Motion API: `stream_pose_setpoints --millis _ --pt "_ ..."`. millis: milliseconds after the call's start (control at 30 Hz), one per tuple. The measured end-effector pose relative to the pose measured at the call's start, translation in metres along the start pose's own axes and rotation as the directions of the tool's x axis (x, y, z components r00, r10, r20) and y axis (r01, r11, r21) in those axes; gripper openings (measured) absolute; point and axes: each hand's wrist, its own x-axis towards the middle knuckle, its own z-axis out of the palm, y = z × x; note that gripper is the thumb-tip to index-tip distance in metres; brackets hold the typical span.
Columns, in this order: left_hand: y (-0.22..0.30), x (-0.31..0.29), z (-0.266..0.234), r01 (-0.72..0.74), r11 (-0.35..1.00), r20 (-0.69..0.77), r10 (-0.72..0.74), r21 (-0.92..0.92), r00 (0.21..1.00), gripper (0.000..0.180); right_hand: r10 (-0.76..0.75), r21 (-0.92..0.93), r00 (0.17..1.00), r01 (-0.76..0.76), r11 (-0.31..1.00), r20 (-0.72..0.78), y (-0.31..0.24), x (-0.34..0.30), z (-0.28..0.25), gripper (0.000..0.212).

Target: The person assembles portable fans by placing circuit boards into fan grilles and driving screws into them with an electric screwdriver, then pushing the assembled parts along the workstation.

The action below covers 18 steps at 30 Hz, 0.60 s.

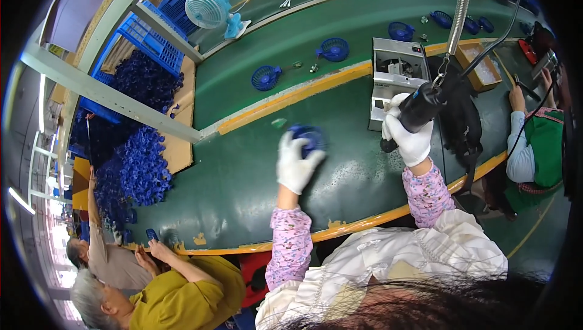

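My left hand [296, 166], in a white glove, has its fingers round the edge of a blue plastic fan housing [312, 136], low over the green work surface. That housing is smeared by motion. A black electric screwdriver [419, 109] hangs from a coiled spring, and my gloved right hand [412, 138] is wrapped round its body. Just beyond the right hand stands a metal box-shaped fixture [401, 61] with an open recess. A small pale green piece [279, 123] lies beyond the left hand. The screwdriver's tip is hidden from view.
Several blue fan housings [333, 49] and small parts lie on the green conveyor belt [243, 50] beyond a yellow edge. A blue heap of parts [143, 166] and a turquoise fan [207, 9] are at left. Co-workers sit at left [182, 290] and right [542, 147]. A carton [478, 65] stands right.
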Motion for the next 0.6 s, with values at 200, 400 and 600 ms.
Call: stream_pose_setpoints --millis 200,400,600 --pt "0.074 -0.004 0.030 -0.216 0.946 0.290 0.282 -0.240 0.915 0.050 -0.007 0.040 1.000 0.007 0.999 0.001 -0.009 -0.001 0.008 0.026" --pt "0.080 -0.012 0.037 -0.243 0.958 0.292 0.278 -0.151 0.915 0.051 -0.127 -0.197 0.991 0.133 0.971 0.042 0.015 -0.002 0.004 0.028" --pt "0.077 -0.012 0.037 -0.219 0.962 0.295 0.259 -0.164 0.920 0.043 -0.048 -0.196 0.997 0.058 0.979 0.059 0.033 -0.005 0.002 0.024"
